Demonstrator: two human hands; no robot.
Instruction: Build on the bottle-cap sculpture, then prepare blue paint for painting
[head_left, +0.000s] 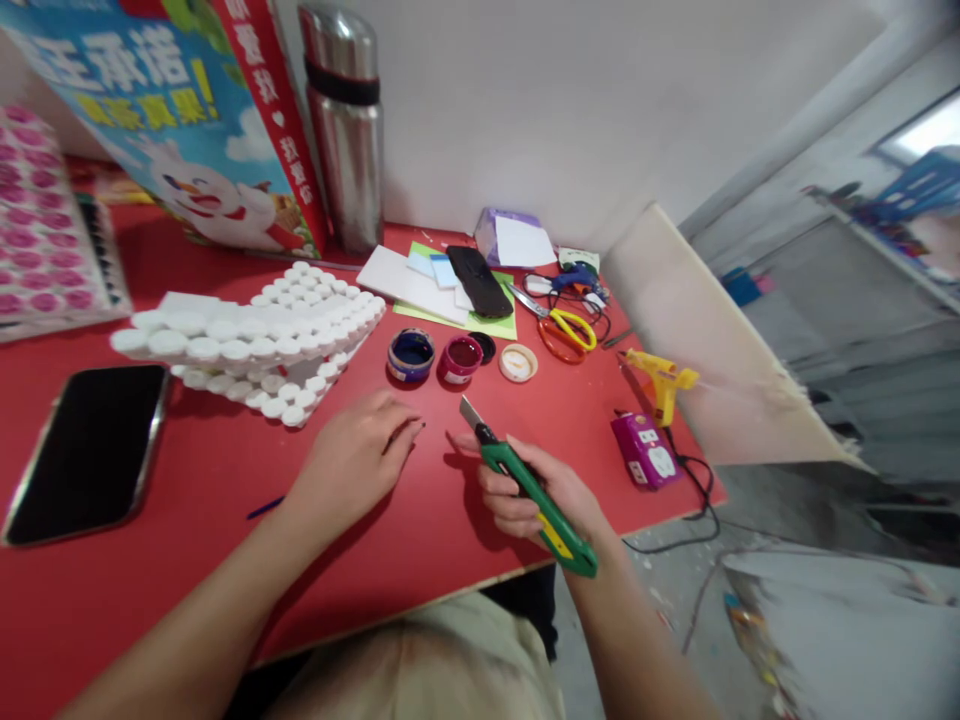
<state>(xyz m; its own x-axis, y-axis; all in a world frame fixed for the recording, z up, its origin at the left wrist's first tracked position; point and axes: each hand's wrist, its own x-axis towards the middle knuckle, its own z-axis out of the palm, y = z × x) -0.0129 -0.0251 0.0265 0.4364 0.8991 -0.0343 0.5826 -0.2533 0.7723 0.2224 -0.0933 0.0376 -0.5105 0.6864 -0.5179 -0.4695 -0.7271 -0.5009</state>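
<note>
My right hand (536,490) is wrapped round a green utility knife (536,500) with a yellow inlay. Its blade is out and points up and left, over the table. To the left, my left hand (360,450) rests low over the red tabletop, thumb and fingertips brought together. A tiny dark speck shows at those fingertips, too small to name. Just beyond the hands stand an open jar of dark blue paint (410,357) and an open jar of dark red paint (460,360). A thin blue stick (265,507) lies beside my left wrist.
A structure of white discs (255,340) stands left, near a large phone (88,450). Behind are a steel thermos (346,150) and a printed bag (187,130). Scissors (562,333), a black phone (480,282), a yellow glue gun (661,380) and a purple box (645,452) lie right.
</note>
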